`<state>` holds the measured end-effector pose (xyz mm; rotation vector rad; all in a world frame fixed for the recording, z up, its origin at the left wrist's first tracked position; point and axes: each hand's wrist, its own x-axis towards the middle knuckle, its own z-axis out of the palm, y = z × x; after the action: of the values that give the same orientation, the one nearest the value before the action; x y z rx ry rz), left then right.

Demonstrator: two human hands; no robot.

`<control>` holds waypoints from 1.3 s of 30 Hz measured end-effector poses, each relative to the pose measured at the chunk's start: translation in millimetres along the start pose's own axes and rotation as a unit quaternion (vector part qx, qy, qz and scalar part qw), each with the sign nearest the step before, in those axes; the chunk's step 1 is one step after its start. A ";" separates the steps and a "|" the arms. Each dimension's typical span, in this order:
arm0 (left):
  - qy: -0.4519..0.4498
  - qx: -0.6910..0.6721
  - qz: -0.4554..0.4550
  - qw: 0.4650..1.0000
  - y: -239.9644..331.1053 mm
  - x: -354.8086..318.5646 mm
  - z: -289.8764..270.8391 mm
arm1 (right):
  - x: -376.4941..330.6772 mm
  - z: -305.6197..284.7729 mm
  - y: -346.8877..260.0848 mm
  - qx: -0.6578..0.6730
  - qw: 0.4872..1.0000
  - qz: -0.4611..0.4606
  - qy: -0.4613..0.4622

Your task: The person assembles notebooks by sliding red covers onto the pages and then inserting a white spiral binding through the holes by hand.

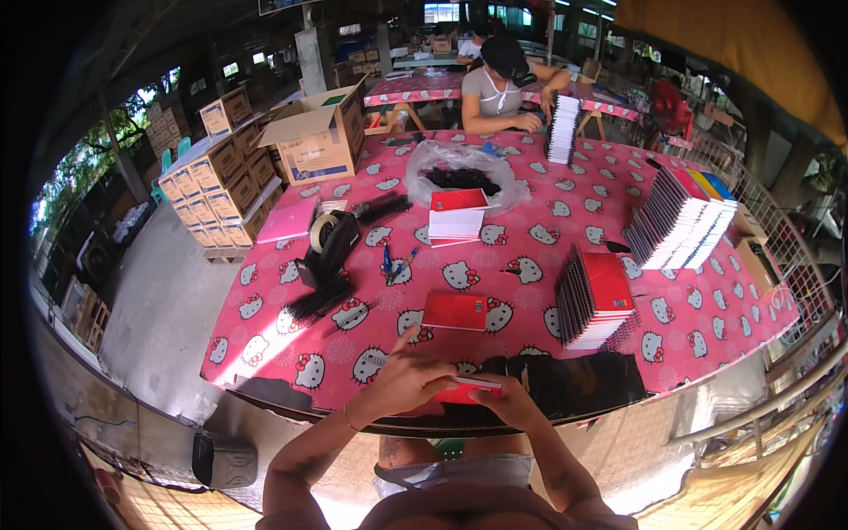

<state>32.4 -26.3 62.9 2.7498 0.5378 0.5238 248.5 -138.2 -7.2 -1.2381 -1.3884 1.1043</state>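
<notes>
Your left hand [408, 378] and right hand [505, 402] meet at the near edge of the desk [530, 190], both closed on a small red notebook [466, 389] held edge-on between them; the left index finger points up and away from the cover. Just beyond your hands, a black sheet [574, 384] lies along the desk edge. A single red notebook [455, 311] lies flat ahead of you, with a stack of red notebooks [596, 305] to its right. Farther back sits a second, smaller pile [458, 216], in front of a clear plastic bag [459, 172] holding dark binding combs. To your left, a black tape dispenser [329, 246] stands near loose black combs [320, 300], and blue pens [395, 263] lie between it and the centre. A tall stack with coloured covers [685, 216] occupies the right side. Another person [496, 88] works at the far edge of the desk, beside an upright stack [563, 130].
</notes>
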 end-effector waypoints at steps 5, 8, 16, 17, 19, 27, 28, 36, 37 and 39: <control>0.088 0.189 -0.047 0.977 25.4 -11.9 38.0 | 1.6 13.8 4.3 0.034 0.997 -0.018 0.072; 0.086 0.187 -0.078 0.976 31.3 -36.7 80.6 | 3.8 15.2 -3.4 0.054 0.995 -0.020 0.082; 0.069 0.185 -0.075 0.977 21.8 -43.1 99.3 | 18.7 8.3 20.0 0.000 0.998 -0.050 0.034; 0.085 0.179 -0.077 0.977 23.4 -40.7 103.0 | 17.2 9.5 22.0 -0.017 0.997 -0.070 0.036; 0.106 0.195 -0.127 0.967 24.0 -20.6 93.9 | 18.8 11.6 29.9 -0.037 0.996 -0.080 0.020; 0.122 0.216 -0.106 0.963 32.2 -14.1 93.4 | 16.9 15.5 38.2 -0.061 0.998 -0.028 0.001; 0.101 0.210 -0.093 0.968 34.4 -19.8 97.8 | 14.7 16.0 40.8 -0.053 0.998 -0.017 0.001; 0.102 0.202 -0.062 0.972 29.4 -18.1 104.1 | 14.9 20.5 45.3 -0.090 0.995 -0.039 0.025; 0.090 0.189 -0.044 0.977 29.6 -25.0 110.6 | 15.2 17.5 45.0 -0.096 0.995 -0.016 0.018; 0.035 0.132 -0.036 0.990 45.1 -43.9 118.4 | 15.6 21.3 45.2 -0.082 0.993 -0.052 0.059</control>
<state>55.6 -109.1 -40.0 2.9537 0.7708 0.5700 233.5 -119.7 -53.9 -1.3108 -1.4591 0.8451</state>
